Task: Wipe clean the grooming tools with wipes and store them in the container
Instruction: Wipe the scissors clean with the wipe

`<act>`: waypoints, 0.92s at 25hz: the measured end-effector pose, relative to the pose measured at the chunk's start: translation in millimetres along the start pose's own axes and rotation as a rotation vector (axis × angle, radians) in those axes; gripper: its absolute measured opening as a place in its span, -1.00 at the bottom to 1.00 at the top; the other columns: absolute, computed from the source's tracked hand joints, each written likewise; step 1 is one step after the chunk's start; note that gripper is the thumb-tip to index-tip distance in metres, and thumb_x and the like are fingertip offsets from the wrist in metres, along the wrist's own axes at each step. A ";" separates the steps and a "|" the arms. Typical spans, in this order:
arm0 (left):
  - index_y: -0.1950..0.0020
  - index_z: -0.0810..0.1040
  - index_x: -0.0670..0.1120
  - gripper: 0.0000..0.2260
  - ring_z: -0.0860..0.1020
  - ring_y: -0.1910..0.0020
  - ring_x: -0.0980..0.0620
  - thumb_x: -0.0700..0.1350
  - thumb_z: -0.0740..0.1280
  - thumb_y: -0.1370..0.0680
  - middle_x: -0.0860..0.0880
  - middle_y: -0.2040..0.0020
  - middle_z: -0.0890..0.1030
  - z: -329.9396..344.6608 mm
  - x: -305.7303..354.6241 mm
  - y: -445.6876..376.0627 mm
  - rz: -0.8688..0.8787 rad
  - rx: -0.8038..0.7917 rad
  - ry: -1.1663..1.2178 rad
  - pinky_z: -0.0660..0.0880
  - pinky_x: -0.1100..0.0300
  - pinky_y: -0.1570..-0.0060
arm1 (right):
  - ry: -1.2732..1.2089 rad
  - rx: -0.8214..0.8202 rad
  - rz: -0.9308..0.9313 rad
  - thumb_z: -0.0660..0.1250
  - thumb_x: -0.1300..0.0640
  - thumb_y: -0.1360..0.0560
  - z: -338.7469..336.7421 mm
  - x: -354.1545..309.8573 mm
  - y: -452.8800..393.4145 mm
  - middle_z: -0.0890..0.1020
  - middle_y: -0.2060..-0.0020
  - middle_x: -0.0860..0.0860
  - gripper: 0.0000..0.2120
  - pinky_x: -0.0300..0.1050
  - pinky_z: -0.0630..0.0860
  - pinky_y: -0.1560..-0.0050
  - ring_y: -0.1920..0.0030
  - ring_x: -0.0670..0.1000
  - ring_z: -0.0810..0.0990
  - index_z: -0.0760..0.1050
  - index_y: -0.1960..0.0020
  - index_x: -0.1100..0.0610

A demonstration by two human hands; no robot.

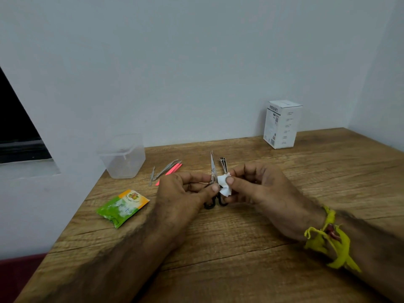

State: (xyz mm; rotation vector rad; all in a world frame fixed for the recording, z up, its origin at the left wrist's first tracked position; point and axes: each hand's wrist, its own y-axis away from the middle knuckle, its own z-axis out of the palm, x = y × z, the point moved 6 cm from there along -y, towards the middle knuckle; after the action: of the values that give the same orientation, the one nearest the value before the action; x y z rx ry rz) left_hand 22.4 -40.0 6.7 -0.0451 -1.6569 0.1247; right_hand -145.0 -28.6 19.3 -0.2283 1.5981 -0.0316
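Two hands: left hand (185,191) gripping scissors (212,169), right hand (258,189) pinching wipe (224,184).

Wooden table (240,248): container (123,157), sachet (122,207), probably tweezers (165,170).

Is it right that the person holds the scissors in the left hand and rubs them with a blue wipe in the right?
Not quite: the head view shows the wipe is white, not blue. The left hand does hold the scissors, and the right hand holds the wipe against them.
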 end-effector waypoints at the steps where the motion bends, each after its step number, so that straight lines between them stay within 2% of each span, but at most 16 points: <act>1: 0.05 0.69 -0.14 -0.81 0.68 0.30 0.02 -0.29 0.56 -0.38 -0.13 0.23 0.73 0.4 -0.6 -0.5 0.010 0.003 -0.008 0.61 0.18 0.26 | -0.005 0.004 -0.001 0.38 0.30 -0.53 0.4 1.0 -0.8 0.72 0.13 0.20 -0.90 -0.05 0.67 0.08 0.15 0.14 0.71 0.63 -0.02 0.31; 5: 0.02 0.70 -0.15 -0.82 0.67 0.33 0.06 -0.29 0.55 -0.40 -0.12 0.22 0.73 2.1 -1.8 -0.3 0.038 0.000 -0.004 0.62 0.19 0.26 | -0.020 0.016 -0.021 0.38 0.31 -0.54 1.7 2.5 -1.5 0.71 0.12 0.23 -0.89 -0.02 0.67 0.06 0.16 0.14 0.69 0.62 -0.02 0.33; 9: 0.02 0.70 -0.12 -0.85 0.68 0.29 0.05 -0.26 0.53 -0.44 -0.06 0.21 0.74 -1.8 0.5 -2.8 0.117 0.027 -0.056 0.61 0.22 0.25 | -0.042 0.060 -0.055 0.37 0.31 -0.55 5.2 3.1 -4.0 0.71 0.14 0.23 -0.91 -0.07 0.68 0.10 0.19 0.09 0.69 0.63 0.00 0.32; 13: 0.02 0.66 -0.13 -0.92 0.70 0.25 0.09 -0.23 0.48 -0.50 -0.05 0.21 0.73 -4.9 3.5 -6.7 0.149 0.076 -0.097 0.58 0.30 0.28 | 0.128 0.161 -0.155 0.39 0.26 -0.55 -0.5 -0.8 -5.5 0.71 0.17 0.14 -0.93 -0.03 0.69 0.15 0.21 -0.04 0.67 0.64 0.02 0.23; 15: 0.01 0.62 -0.13 -0.95 0.71 0.23 0.06 -0.21 0.44 -0.54 -0.06 0.21 0.74 -4.2 4.7 -7.6 0.147 0.087 -0.082 0.58 0.25 0.28 | 0.206 0.207 -0.216 0.40 0.24 -0.54 -3.0 -4.7 -5.7 0.70 0.18 0.10 -0.94 0.00 0.68 0.20 0.20 -0.09 0.66 0.65 0.03 0.20; 18: -0.07 0.57 -0.13 -0.91 0.72 0.20 0.05 -0.17 0.40 -0.58 -0.06 0.15 0.73 -4.9 9.2 -7.2 0.174 0.131 -0.104 0.57 0.21 0.39 | 0.250 0.272 -0.265 0.40 0.21 -0.55 -3.7 -12.9 -7.2 0.68 0.21 0.04 -0.95 -0.04 0.67 0.30 0.22 -0.12 0.65 0.64 0.06 0.17; 20: -0.12 0.56 -0.16 -0.87 0.71 0.21 0.03 -0.18 0.39 -0.59 -0.09 0.13 0.71 -11.3 13.8 -6.2 0.186 0.182 -0.114 0.57 0.20 0.45 | 0.242 0.301 -0.259 0.40 0.21 -0.55 -3.2 -19.1 -9.9 0.67 0.22 0.07 -0.93 -0.08 0.64 0.37 0.26 -0.10 0.63 0.64 0.06 0.19; 23: -0.12 0.55 -0.17 -0.81 0.70 0.12 -0.05 -0.26 0.45 -0.53 -0.14 0.06 0.69 -22.8 20.2 -5.7 0.195 0.224 -0.156 0.68 0.11 0.26 | 0.292 0.249 -0.210 0.37 0.20 -0.57 6.5 -25.2 -18.6 0.66 0.21 0.13 -0.92 -0.10 0.57 0.45 0.37 -0.02 0.63 0.61 0.03 0.21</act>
State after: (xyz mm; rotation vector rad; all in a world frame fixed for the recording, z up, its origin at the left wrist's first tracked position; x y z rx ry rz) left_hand 43.5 -42.3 29.3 -0.0277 -1.7824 0.4715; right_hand -135.6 -41.8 46.9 -0.2022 1.8347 -0.4415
